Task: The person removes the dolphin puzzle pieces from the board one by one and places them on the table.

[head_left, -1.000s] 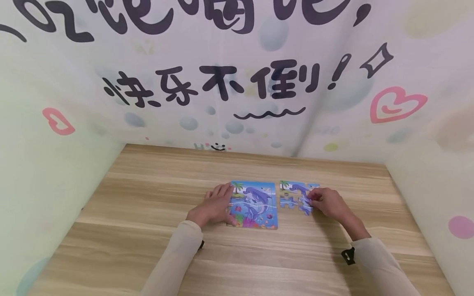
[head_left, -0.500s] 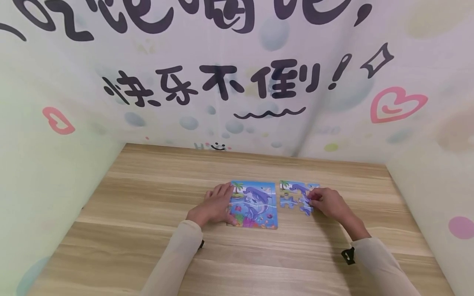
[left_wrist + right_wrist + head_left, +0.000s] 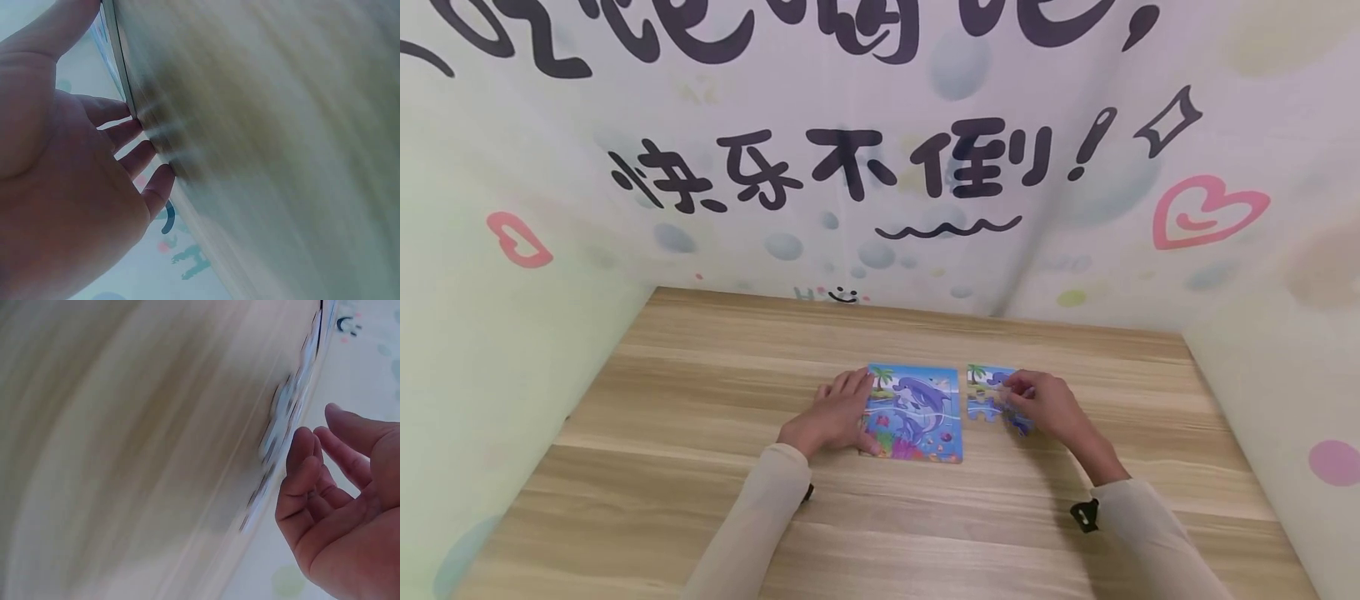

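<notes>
A square dolphin jigsaw picture point(image 3: 921, 410) lies on the wooden table. My left hand point(image 3: 833, 418) rests along its left side, thumb by the near corner; its fingertips point(image 3: 164, 172) touch down beside the edge in the left wrist view. To the right lies a partly joined group of puzzle pieces point(image 3: 982, 407) showing a palm and part of a dolphin. My right hand point(image 3: 1058, 410) hovers over this group and hides some of it. In the right wrist view the fingers point(image 3: 300, 481) are loosely bent, with a gap to the thumb and nothing between them.
The wood-grain table point(image 3: 715, 375) meets a printed back wall point(image 3: 760, 267) with large black characters. Pale side walls stand left and right. A black strap point(image 3: 1084, 517) shows at the right cuff.
My right hand has lifted off the pieces at the right of the group and shifted a little left and away from me. The left hand stays in place.
</notes>
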A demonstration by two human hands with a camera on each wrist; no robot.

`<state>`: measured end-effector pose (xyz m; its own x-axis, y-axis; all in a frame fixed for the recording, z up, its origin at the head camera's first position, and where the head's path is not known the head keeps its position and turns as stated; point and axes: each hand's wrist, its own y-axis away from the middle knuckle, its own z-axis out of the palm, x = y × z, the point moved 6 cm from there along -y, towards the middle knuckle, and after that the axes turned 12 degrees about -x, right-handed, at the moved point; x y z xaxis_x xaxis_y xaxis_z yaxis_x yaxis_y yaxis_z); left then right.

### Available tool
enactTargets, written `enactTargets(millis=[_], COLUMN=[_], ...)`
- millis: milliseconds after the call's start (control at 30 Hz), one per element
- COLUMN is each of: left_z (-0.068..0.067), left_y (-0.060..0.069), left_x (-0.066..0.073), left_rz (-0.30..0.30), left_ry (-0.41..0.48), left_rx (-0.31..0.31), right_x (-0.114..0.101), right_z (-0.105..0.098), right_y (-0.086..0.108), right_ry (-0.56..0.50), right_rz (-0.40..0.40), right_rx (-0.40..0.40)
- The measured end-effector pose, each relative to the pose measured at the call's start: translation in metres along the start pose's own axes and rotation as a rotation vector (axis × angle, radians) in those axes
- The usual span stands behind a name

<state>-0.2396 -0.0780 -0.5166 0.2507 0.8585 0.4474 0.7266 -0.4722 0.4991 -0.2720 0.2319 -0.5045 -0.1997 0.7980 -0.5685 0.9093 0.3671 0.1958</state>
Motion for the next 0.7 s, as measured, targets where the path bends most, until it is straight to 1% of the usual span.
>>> enactTargets(millis=[133,200,367,433,600,700], left_z=[0.000,0.001,0.001,0.001,0.000,0.000], left_y=[-0.001,-0.001,-0.002,-0.002,-0.001,0.000], left_x=[-0.001,-0.001,-0.002,-0.002,-0.001,-0.001], left_rz=[-0.003,-0.004,-0.006,-0.006,-0.004,-0.004], left_ry=[-0.005,-0.006,-0.007,-0.006,0.002,0.010], left_rx=[-0.002,-0.002,-0.004,-0.006,-0.010,-0.009], right_x=[-0.014,-0.022,-0.044,-0.051,-0.063,-0.068], right_z=[0.014,0.020,0.034,0.038,0.046,0.048], right_y=[-0.007,-0.009,-0.012,-0.013,-0.016,-0.017], right_ry=[-0.011,-0.007,0.042,0.064,0.113,0.142], right_rz=[-0.038,-0.061,-0.131,-0.124,-0.059,-0.047], right_rx=[-0.052,-0.060,-0.081,-0.099,-0.144,-0.171])
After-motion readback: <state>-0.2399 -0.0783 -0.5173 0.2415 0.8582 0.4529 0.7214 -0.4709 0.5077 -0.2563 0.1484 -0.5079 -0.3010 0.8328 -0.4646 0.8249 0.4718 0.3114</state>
